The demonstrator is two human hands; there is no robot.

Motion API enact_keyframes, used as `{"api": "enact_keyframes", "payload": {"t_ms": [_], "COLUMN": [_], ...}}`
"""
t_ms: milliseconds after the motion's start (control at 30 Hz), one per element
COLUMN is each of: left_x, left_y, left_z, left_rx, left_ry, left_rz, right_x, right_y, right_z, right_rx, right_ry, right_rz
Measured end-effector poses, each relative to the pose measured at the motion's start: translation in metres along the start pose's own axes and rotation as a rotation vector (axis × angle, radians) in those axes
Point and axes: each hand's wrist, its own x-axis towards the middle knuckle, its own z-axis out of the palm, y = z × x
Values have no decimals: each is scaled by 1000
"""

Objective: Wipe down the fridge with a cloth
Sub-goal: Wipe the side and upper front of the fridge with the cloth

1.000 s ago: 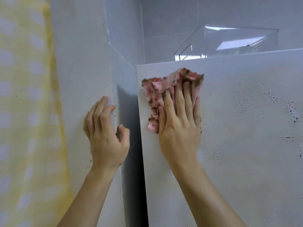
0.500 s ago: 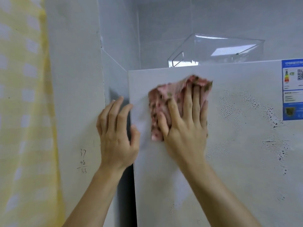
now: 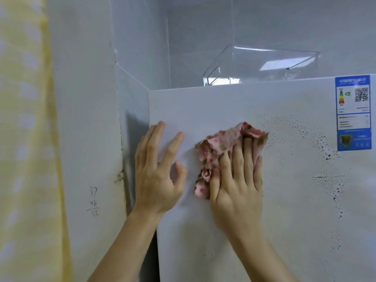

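Fingers (image 3: 237,159) of the right hand (image 3: 237,186) lie flat and close together over a pink patterned cloth (image 3: 223,141), pressing it vs. the white fridge door (image 3: 234,231) in its upper part, a bit below the top edge. No curl or pinch: the cloth is pinned under the palm and fingers, w/ bunched folds sticking out above the fingertips and to the left of the thumb. Left hand (image 3: 157,174) rests open on the same door just beside the cloth, at the door's left edge, fingers spread and pointing up, thumb out toward the cloth; it grips nothing. Both forearms are bare.

Right of the cloth the door is covered w/ fine droplets and dark specks (image 3: 325,143), thickest toward the blue energy label (image 3: 353,112) near the top right corner. The area under and around the left hand looks plain white.

On top of the fridge sits a clear plastic container (image 3: 262,64), tilted. Left of the fridge stands a white wall (image 3: 85,119) w/ pencilled numbers (image 3: 93,200), partly legible as 37 and 48. At far left hangs a yellow checked curtain (image 3: 22,139).
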Motion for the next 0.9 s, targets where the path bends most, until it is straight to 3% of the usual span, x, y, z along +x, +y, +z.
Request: {"api": "enact_keyframes", "payload": {"t_ms": [400, 900], "left_x": [6, 11], "left_y": [21, 40], "left_z": [10, 16], "left_rx": [-14, 1], "left_ry": [11, -28], "left_rz": [-83, -58], "right_x": [109, 18], "right_y": [9, 27], "right_z": [5, -8], "right_rx": [-69, -57], "right_ry": [63, 15], "right_rz": [59, 64]}}
